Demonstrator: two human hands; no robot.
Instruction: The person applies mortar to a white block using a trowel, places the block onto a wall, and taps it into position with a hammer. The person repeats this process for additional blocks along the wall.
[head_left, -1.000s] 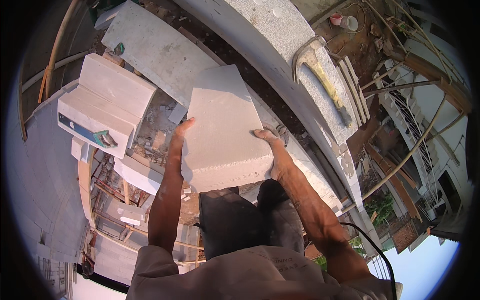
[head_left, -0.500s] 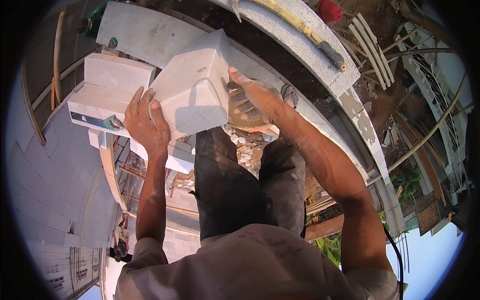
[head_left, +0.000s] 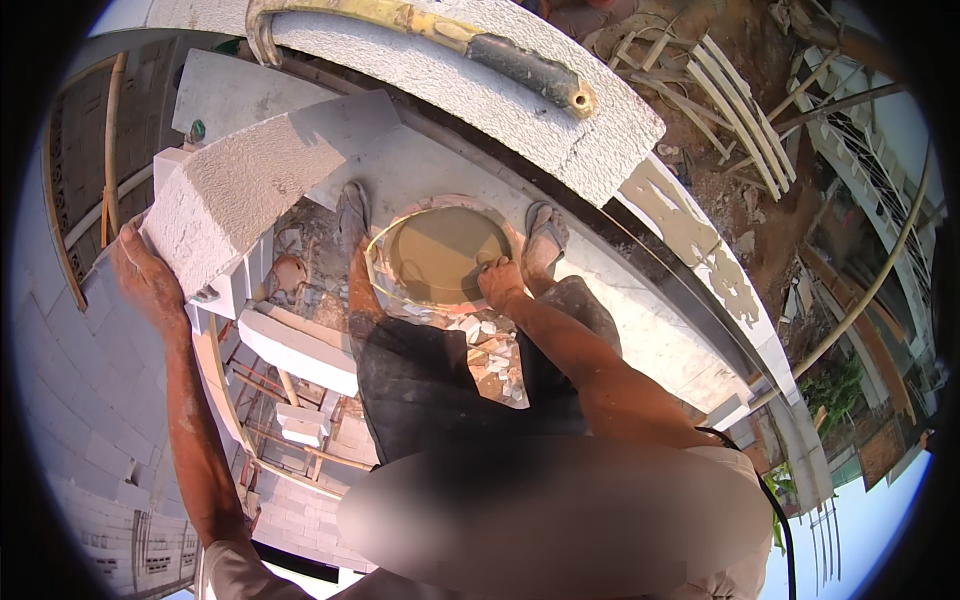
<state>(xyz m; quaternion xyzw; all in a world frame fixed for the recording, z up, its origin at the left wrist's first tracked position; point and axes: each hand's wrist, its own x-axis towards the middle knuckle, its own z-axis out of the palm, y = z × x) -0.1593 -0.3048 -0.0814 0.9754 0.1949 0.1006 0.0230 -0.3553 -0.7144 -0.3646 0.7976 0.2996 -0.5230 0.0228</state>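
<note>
A large pale lightweight concrete block (head_left: 260, 185), rough on its face, rests tilted across other blocks at the left. My left hand (head_left: 150, 275) grips its near left end, the fingers along its edge. Between my feet stands a round tub of wet grey-brown mortar (head_left: 445, 255) with a yellowish rim. At the tub's right edge my right hand (head_left: 500, 283) is closed, fingers curled at the mortar; what it holds is too small to make out.
A hammer (head_left: 430, 32) with a yellow shaft and black grip lies on a pale wall top (head_left: 560, 140) ahead. Broken rubble (head_left: 490, 345) lies below the tub. Pale slats (head_left: 735, 115) and a long pole (head_left: 860, 300) are at the right. Scaffolding (head_left: 290, 385) stands below left.
My right hand has let go of the block and moved down to the mortar tub. The block and my left hand now appear farther left, and the whole view has shifted.
</note>
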